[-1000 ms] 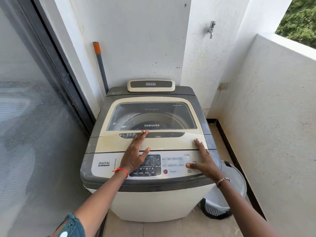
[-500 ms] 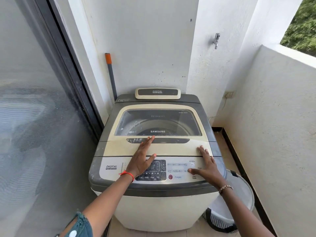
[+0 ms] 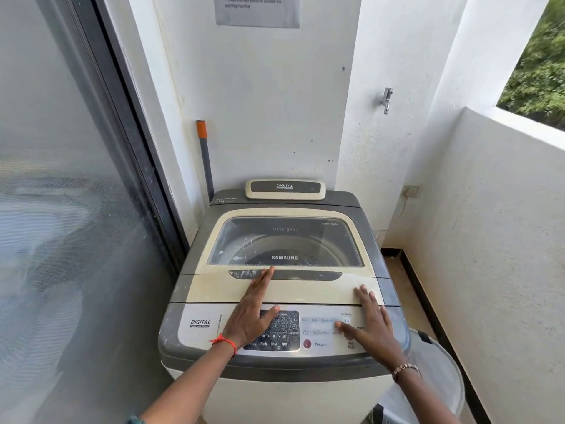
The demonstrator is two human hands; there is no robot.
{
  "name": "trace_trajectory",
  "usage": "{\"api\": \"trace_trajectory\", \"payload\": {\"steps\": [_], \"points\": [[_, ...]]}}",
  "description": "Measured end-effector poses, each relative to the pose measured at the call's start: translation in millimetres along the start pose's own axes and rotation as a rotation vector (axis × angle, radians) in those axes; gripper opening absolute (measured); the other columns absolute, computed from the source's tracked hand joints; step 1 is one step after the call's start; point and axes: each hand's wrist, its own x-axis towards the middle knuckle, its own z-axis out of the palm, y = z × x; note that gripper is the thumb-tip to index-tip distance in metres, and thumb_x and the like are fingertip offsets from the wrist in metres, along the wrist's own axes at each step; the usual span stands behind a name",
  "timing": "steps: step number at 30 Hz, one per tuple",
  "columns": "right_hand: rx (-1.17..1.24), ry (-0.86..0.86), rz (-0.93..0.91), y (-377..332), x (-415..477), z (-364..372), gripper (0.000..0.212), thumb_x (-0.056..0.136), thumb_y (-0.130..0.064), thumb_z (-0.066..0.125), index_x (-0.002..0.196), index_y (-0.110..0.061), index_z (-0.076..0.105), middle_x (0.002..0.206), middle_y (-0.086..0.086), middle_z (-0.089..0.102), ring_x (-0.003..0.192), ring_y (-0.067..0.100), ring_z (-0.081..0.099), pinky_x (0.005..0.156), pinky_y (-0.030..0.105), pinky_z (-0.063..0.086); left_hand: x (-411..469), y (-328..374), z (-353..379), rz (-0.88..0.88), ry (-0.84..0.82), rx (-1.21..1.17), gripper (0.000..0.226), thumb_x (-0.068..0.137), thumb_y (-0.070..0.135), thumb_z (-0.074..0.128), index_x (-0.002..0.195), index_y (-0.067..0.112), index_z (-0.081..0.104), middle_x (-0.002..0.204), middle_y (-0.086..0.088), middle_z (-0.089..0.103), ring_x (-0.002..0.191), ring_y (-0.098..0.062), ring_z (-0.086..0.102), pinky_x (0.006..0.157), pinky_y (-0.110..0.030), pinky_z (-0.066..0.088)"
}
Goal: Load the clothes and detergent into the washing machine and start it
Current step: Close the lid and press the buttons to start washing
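Both hands lie flat with fingers spread on the closed washing machine (image 3: 284, 301), which fills the lower middle of the frame. My left hand (image 3: 252, 313) reaches forward over the control panel (image 3: 275, 330), its fingertips (image 3: 269, 270) touching the dark lid handle (image 3: 305, 275) below the glass window, a red thread around the wrist. My right hand (image 3: 371, 324) rests at the lid's lower right corner, thumb pointing left across the panel, a beaded bracelet on the wrist. Neither hand grips anything. A white laundry basket (image 3: 440, 381) stands at lower right beside the machine. Compared with a second ago, both hands sit in the same spots, while the view has tipped upward, bringing a paper notice (image 3: 258, 10) on the wall into sight at the top.
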Motion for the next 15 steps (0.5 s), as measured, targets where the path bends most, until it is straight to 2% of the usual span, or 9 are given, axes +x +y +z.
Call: {"api": "trace_trajectory", "payload": {"steps": [2, 4, 7, 10, 12, 15], "points": [[-0.041, 0.004, 0.014, -0.6, 0.8, 2.2, 0.118, 0.052, -0.093, 0.026, 0.147, -0.028, 0.003, 0.154, -0.014, -0.008, 0.137, -0.001, -0.01, 0.117, 0.037, -0.005, -0.3, -2.4, 1.0, -0.027, 0.03, 0.02, 0.074, 0.086, 0.047, 0.036, 0.148, 0.029, 0.0, 0.157, 0.01, 0.002, 0.145, -0.005, -0.003, 0.117, -0.02, -0.001], [-0.114, 0.001, 0.025, -2.0, 2.2, 2.1, 0.119, 0.05, -0.094, 0.012, 0.147, -0.027, -0.005, 0.15, -0.015, -0.016, 0.136, -0.001, -0.015, 0.116, 0.038, -0.008, -0.9, -7.2, 0.8, -0.055, 0.075, 0.083, 0.071, 0.086, 0.049, 0.028, 0.147, 0.027, 0.0, 0.156, 0.01, 0.0, 0.145, -0.007, -0.004, 0.116, -0.018, -0.008], [-0.203, -0.023, 0.034, -8.1, 6.5, -1.0, 0.119, 0.043, -0.095, -0.011, 0.137, -0.024, -0.026, 0.145, -0.014, -0.027, 0.134, 0.0, -0.022, 0.114, 0.039, -0.013, -2.9, -17.2, -4.7, -0.099, 0.121, 0.212, 0.069, 0.087, 0.05, 0.019, 0.148, 0.023, 0.002, 0.155, 0.01, -0.005, 0.143, -0.002, -0.01, 0.114, -0.018, -0.017], [-0.235, -0.052, 0.012, -14.3, 16.7, -4.1, 0.108, 0.05, -0.091, -0.008, 0.132, -0.024, -0.03, 0.146, -0.012, -0.028, 0.134, 0.001, -0.023, 0.114, 0.039, -0.015, -4.4, -27.5, -13.8, -0.131, 0.115, 0.326, 0.066, 0.089, 0.052, 0.015, 0.147, 0.024, -0.001, 0.155, 0.007, -0.011, 0.138, 0.003, -0.023, 0.113, -0.023, -0.021], [-0.233, -0.053, -0.011, -17.7, 26.2, -5.6, 0.108, 0.049, -0.092, -0.011, 0.134, -0.028, -0.027, 0.147, -0.011, -0.027, 0.134, 0.001, -0.023, 0.114, 0.038, -0.017, -4.0, -33.5, -19.8, -0.136, 0.087, 0.377, 0.065, 0.09, 0.051, 0.016, 0.148, 0.025, 0.0, 0.156, 0.007, -0.011, 0.14, 0.0, -0.02, 0.113, -0.027, -0.022], [-0.261, -0.041, -0.018, -18.7, 38.9, -6.5, 0.116, 0.045, -0.092, -0.02, 0.14, -0.025, -0.022, 0.148, -0.011, -0.025, 0.135, 0.0, -0.021, 0.114, 0.038, -0.015, -2.3, -37.0, -25.5, -0.143, 0.048, 0.398, 0.063, 0.091, 0.05, 0.018, 0.148, 0.029, 0.001, 0.156, 0.011, -0.01, 0.143, -0.005, -0.013, 0.111, -0.031, -0.027]]}}
